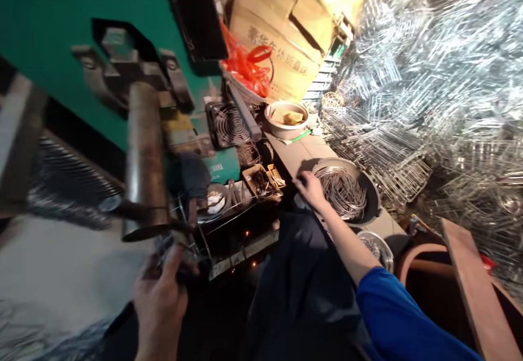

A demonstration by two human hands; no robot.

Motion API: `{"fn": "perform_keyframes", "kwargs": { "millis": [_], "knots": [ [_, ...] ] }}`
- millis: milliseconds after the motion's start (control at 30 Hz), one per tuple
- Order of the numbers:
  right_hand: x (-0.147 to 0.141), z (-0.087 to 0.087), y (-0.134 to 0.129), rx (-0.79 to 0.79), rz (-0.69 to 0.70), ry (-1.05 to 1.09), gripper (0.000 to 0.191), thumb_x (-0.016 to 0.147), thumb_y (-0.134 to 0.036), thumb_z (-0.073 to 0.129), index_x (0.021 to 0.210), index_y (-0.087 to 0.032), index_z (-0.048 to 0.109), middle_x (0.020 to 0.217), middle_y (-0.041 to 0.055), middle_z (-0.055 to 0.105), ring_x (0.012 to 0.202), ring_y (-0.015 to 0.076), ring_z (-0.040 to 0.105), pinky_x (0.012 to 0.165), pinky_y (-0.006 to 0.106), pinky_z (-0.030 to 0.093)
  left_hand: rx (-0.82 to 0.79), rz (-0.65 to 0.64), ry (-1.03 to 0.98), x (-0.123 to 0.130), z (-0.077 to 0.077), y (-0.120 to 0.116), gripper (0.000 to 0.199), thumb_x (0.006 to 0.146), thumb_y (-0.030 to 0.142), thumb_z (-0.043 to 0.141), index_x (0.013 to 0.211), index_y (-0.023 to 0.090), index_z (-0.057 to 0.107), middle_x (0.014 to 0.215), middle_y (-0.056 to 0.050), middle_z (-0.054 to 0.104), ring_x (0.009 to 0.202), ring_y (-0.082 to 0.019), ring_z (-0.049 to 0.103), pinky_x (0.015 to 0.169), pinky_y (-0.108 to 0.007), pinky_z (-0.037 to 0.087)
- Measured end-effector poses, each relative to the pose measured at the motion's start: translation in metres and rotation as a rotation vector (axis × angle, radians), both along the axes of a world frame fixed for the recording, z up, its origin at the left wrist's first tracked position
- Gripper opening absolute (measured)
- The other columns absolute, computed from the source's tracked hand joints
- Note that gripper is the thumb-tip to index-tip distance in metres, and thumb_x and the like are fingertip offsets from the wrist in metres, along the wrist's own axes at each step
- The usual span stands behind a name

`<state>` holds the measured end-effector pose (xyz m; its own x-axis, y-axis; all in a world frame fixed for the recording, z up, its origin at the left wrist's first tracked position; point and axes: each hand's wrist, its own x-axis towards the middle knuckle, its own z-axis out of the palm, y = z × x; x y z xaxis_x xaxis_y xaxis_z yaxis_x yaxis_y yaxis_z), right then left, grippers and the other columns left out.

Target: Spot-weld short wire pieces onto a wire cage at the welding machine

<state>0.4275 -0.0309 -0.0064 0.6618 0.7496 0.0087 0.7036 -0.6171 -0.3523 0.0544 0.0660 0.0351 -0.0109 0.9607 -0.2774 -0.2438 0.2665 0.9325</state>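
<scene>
My left hand (161, 290) is closed around a dark tool or part, blurred, just below the lower end of a metal cylinder (147, 159) on the green machine (49, 29). A wire piece (202, 241) lies by its fingertips; whether the hand touches it, I cannot tell. My right hand (310, 188) is at the left rim of a round pan (373, 192) that holds a coil of bent metal wires (343, 192). Its fingers are bent around something dark and small that I cannot make out.
Bundles of shiny wire (461, 50) are heaped at the right. A white bowl (286, 129) with a yellow item stands near a cardboard box (278, 34). Small yellow trays (257, 181) sit by the machine. A board (478, 290) lies across a brown tub (412, 255).
</scene>
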Motion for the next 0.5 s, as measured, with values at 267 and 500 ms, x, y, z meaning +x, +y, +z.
{"fn": "perform_keyframes", "kwargs": {
  "millis": [267, 500],
  "knots": [
    [0.079, -0.073, -0.115, -0.419, -0.366, 0.040, 0.024, 0.096, -0.020, 0.051, 0.114, -0.013, 0.066, 0.109, 0.0209, 0.067, 0.104, 0.0291, 0.066, 0.089, 0.039, 0.047, 0.002, 0.048, 0.057, 0.002, 0.000, 0.000, 0.040, 0.051, 0.033, 0.087, 0.080, 0.018, 0.065, 0.058, 0.006, 0.058, 0.044, -0.011, 0.050, 0.036, -0.023, 0.043],
    [0.119, -0.068, -0.133, -0.231, -0.467, 0.012, 0.034, 0.102, -0.034, 0.045, 0.124, -0.017, 0.064, 0.114, 0.0167, 0.068, 0.107, 0.0270, 0.065, 0.089, 0.032, 0.047, -0.027, 0.074, 0.086, 0.007, 0.012, -0.002, 0.045, 0.040, 0.035, 0.090, 0.076, 0.020, 0.067, 0.051, 0.008, 0.059, 0.038, -0.012, 0.048, 0.033, -0.023, 0.039]
  ]
}}
